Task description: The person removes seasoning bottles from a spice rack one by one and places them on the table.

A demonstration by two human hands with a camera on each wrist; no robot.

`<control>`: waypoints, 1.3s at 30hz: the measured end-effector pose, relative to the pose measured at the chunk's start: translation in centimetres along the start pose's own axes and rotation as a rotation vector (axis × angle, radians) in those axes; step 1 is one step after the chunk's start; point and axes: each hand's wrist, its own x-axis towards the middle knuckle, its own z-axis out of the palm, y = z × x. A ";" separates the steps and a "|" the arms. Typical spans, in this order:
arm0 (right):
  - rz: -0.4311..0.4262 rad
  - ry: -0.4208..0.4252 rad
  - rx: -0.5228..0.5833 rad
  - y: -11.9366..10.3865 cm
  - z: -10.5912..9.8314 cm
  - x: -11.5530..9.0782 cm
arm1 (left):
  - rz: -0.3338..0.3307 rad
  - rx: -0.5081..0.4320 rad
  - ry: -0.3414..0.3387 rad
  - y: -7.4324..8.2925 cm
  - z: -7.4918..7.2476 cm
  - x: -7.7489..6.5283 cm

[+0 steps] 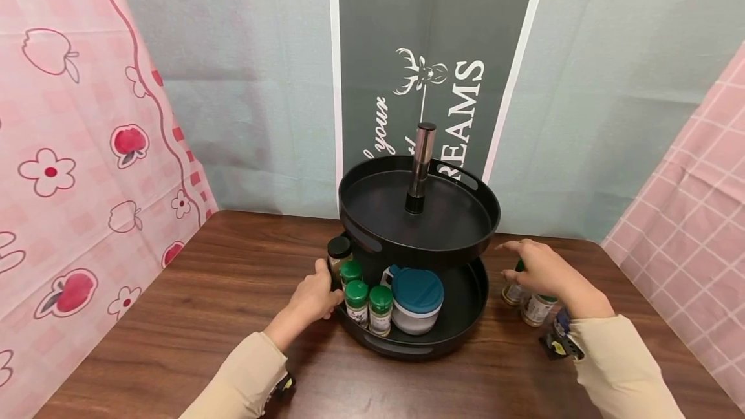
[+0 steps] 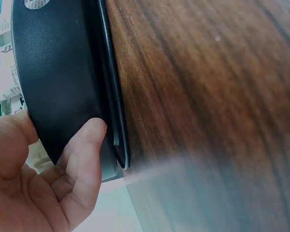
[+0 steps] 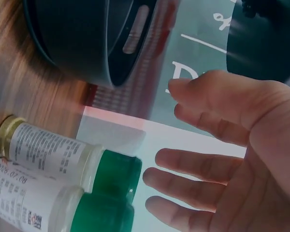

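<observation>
A black two-tier turntable rack [image 1: 465, 306] stands on the table, its upper tray [image 1: 448, 231] bare around a metal post. My left hand [image 1: 314, 293] grips the lower tray's wall [image 2: 58, 72], thumb at the rim and fingers against the outside. Along that side of the lower tray stand a black-capped jar [image 1: 339, 249], several green-capped spice jars [image 1: 381, 309] and a white pot with a blue lid [image 1: 417, 296]. My right hand [image 1: 550, 270] hovers with spread fingers near two green-capped spice jars [image 3: 43, 150] on the table, holding nothing.
Wooden table [image 1: 233, 290] surrounds the rack. A grey-green printed cloth [image 1: 250, 83] hangs behind; pink cloths flank both sides. A dark blue item [image 1: 561, 321] sits partly hidden beside the right wrist.
</observation>
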 end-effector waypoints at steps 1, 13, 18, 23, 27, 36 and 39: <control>0.000 -0.002 0.004 -0.1 0.0 0.0 | -0.001 0.001 0.001 0.0 0.0 0.0; -0.047 0.013 0.019 -1.3 1.2 0.3 | -0.006 0.004 0.000 -0.1 0.1 0.0; -0.058 -0.008 0.033 -1.6 1.9 0.4 | -0.001 0.007 0.010 0.0 0.1 -0.1; -0.044 -0.054 0.097 -1.5 2.7 0.6 | 0.003 0.008 0.015 0.1 0.0 -0.1; -0.025 -0.076 0.130 -1.4 3.4 0.7 | 0.000 0.007 0.013 0.1 -0.1 -0.1; 0.053 -0.106 0.182 -1.3 4.8 0.7 | 0.004 -0.001 0.007 0.2 -0.1 0.0; 0.087 -0.119 0.193 -1.3 5.1 0.6 | 0.002 -0.003 0.007 0.2 -0.1 0.0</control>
